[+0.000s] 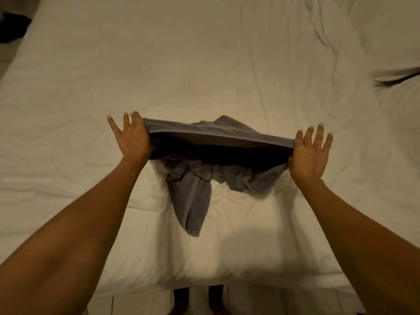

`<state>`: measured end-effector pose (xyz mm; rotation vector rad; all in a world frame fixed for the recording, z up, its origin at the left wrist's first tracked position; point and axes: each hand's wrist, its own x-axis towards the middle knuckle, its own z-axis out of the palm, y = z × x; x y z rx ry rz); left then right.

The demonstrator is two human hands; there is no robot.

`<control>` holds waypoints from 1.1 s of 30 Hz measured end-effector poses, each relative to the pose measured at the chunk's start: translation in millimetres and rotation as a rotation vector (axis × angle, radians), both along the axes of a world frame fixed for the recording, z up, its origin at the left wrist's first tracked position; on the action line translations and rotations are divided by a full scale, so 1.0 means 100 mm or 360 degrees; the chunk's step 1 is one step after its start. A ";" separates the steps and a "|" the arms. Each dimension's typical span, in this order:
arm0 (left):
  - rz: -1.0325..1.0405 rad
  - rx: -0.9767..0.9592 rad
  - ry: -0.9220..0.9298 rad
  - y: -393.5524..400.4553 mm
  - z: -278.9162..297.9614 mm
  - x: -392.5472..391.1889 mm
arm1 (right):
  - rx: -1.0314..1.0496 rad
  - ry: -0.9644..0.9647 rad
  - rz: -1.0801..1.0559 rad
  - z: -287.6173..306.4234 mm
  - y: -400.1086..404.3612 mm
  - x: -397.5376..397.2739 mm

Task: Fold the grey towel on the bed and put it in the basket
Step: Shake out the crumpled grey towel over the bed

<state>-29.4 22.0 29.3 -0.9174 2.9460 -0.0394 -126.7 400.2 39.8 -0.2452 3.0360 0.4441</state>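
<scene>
Holding: both hands lift one hemmed edge of the towel point(218, 142) and stretch it taut from left to right above the bed point(204, 53)
Left hand point(133, 137): pinches the left end of that edge between thumb and forefinger, the other fingers spread and pointing to the far side
Right hand point(310, 153): pinches the right end of the edge with its thumb tucked under the cloth, the remaining fingers straight and fanned out
Towel: grey, unfolded and bunched; the raised edge runs almost level between the hands, slightly lower on the right
Towel, lower part: hangs in crumpled folds beneath the edge, with one long twisted tail drooping toward the near side and lying on the white cover
Towel, far part: a peak of cloth shows beyond the taut edge, near its middle
Bed: white, wrinkled cover fills most of the view; deeper creases run on the far right
Pillow point(400, 73): white, at the right border, with a dark gap beneath it
Dark thing point(13, 26): far left corner, off the bed, too dim to identify
Feet point(197, 301): at the near border, on a pale floor just beside the bed
Basket: out of view
</scene>
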 end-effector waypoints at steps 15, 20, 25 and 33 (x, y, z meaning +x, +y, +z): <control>0.0281 -0.0141 0.0099 -0.70 -0.06 0.25 | 0.0047 0.0077 -0.0065 -0.03 0.33 -0.41; 0.0297 -0.0169 0.0097 -0.76 0.00 0.19 | 0.0050 0.0067 -0.0074 -0.05 0.43 -0.45; 0.0357 -0.0190 0.0085 -0.87 0.04 0.30 | 0.0013 0.0044 -0.0201 -0.08 0.55 -0.39; -0.0085 -0.0015 -0.0038 -0.17 -0.09 0.28 | -0.0227 -0.0010 0.0347 -0.12 0.28 -0.21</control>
